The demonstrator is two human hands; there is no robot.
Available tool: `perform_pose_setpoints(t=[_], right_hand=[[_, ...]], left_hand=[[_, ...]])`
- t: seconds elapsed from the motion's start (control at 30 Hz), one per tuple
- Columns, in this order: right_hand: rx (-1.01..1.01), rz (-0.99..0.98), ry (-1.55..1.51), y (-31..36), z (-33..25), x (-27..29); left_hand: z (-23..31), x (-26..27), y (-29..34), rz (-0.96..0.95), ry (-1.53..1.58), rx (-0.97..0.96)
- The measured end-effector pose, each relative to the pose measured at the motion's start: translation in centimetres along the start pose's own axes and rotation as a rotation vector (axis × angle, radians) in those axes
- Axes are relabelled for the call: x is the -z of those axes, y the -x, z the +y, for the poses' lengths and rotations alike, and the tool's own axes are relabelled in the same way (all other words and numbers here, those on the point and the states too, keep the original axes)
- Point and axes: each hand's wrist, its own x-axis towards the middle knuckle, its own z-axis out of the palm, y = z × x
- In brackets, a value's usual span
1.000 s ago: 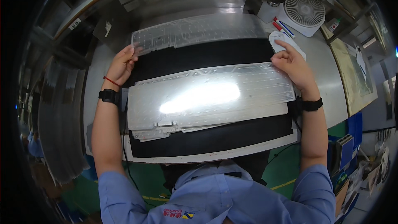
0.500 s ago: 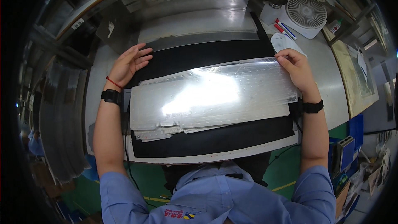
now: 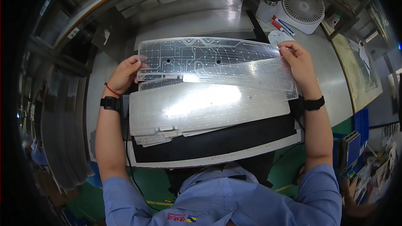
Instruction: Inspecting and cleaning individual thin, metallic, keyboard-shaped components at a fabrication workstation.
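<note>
Over black mat (image 3: 234, 138) — both hands (left hand (image 3: 125, 74), right hand (image 3: 298, 60)) pinch clear circuit sheet (image 3: 205, 54) ends.

An electronics assembly workstation in a factory is shown. A black work mat (image 3: 217, 140) is laid on a grey bench, and clear printed circuit membrane sheets (image 3: 201, 54) are spread over it. Behind the mat, metal racking is seen; to its right, a small desk fan (image 3: 303, 6) and marker pens (image 3: 279, 24) are kept.

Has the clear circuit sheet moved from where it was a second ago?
Yes. Both hands, left hand and right hand, have lifted the clear circuit sheet off the stack, up toward the white fan.
</note>
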Motion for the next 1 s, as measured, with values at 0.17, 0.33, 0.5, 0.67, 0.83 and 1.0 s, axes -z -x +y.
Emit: perform_pose_setpoints(t=[0.17, 0.33, 0.5, 0.67, 0.83, 1.0], right_hand=[[0.004, -0.004, -0.095, 0.1, -0.1, -0.3], [-0.076, -0.075, -0.144, -0.4, 0.2, 0.5], [-0.103, -0.081, -0.186, -0.7, 1.2, 0.7], [-0.13, -0.098, -0.139, -0.2, 0.0, 0.3], [-0.163, -0.186, 0.02, 0.4, -0.3, -0.1], [-0.045, -0.177, 0.105, 0.3, -0.2, 0.3]], left_hand=[[0.2, 0.1, -0.2, 0.093, 0.024, -0.025], [0.0, 0.6, -0.3, 0.14, 0.127, -0.053], [0.1, 0.4, -0.5, 0.136, 0.14, -0.054], [-0.8, 2.2, -0.7, 0.147, 0.23, -0.082], [0.3, -0.1, -0.7, 0.3, 0.326, -0.092], [0.9, -0.9, -0.2, 0.271, 0.271, -0.085]])
